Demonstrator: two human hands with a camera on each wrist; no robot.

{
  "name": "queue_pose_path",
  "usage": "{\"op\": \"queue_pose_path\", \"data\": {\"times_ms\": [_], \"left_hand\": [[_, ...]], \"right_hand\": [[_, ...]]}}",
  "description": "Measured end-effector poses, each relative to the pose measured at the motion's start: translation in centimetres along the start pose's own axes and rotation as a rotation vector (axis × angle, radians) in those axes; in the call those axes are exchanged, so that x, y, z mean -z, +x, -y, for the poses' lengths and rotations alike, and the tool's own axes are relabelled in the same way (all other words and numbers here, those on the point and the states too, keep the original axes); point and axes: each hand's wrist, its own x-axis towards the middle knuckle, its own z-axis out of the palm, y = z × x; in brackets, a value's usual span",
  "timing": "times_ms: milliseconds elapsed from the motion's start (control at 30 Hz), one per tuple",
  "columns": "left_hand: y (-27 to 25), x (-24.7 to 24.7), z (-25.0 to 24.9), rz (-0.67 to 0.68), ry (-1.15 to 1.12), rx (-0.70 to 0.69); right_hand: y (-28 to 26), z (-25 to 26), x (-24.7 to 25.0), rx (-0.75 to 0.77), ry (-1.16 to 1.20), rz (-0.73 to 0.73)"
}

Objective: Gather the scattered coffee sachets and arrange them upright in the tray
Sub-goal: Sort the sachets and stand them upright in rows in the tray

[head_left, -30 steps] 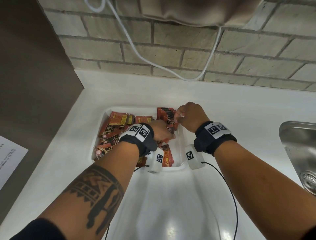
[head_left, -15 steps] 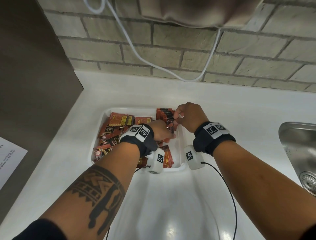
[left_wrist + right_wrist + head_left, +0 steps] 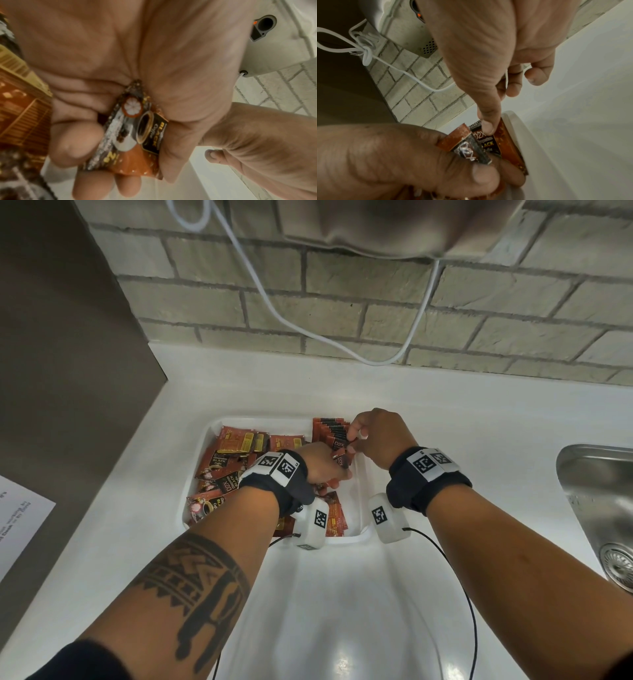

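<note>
Both of your hands are over the right part of the white tray (image 3: 358, 501), which sits on the white counter (image 3: 445, 412). Your left hand (image 3: 320, 463) has its fingers curled round a small bunch of coffee sachets (image 3: 137, 135); from the left wrist you can see one orange and black pack with a coffee cup on it, squeezed between your thumb and fingers. Your right hand (image 3: 380, 436) reaches down from above, and its pointing finger (image 3: 488, 121) presses on the top of the row of upright sachets (image 3: 330, 431) that stands against the far right corner of the tray. The other fingers of that hand are bent loosely and hold nothing. The pack in your left hand is just beside that row, touching it or close to it; you cannot tell which. More loose sachets (image 3: 233, 453) lie flat and mixed up in the left half of the tray, some on top of others. A white cable (image 3: 274, 313) hangs along the brick wall (image 3: 342, 285) behind the counter. A metal sink (image 3: 603, 501) is at your right, and a sheet of paper (image 3: 17, 518) is at your left.
</note>
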Motion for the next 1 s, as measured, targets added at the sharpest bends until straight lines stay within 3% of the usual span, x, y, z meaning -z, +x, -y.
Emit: {"op": "queue_pose_path", "data": {"times_ms": [267,400,633,767,1000], "left_hand": [[-0.9,0.5,-0.2,0.016,-0.067,-0.004],[-1.9,1.0,-0.1,0.032,-0.329,0.057],[-3.5,1.8,1.2,0.150,-0.732,-0.253],[-4.3,2.0,1.1,-0.042,-0.693,-0.324],[-4.6,1.7,0.8,-0.313,-0.619,-0.266]], "right_hand": [[-0.5,-0.1,0.6,0.023,0.032,-0.067],[-1.5,0.1,1.1,0.096,0.105,-0.129],[-2.8,0.3,0.9,0.070,0.320,-0.034],[-2.7,0.8,1.8,0.083,0.433,-0.125],[-2.9,2.7,2.2,0.153,0.412,-0.259]]}}
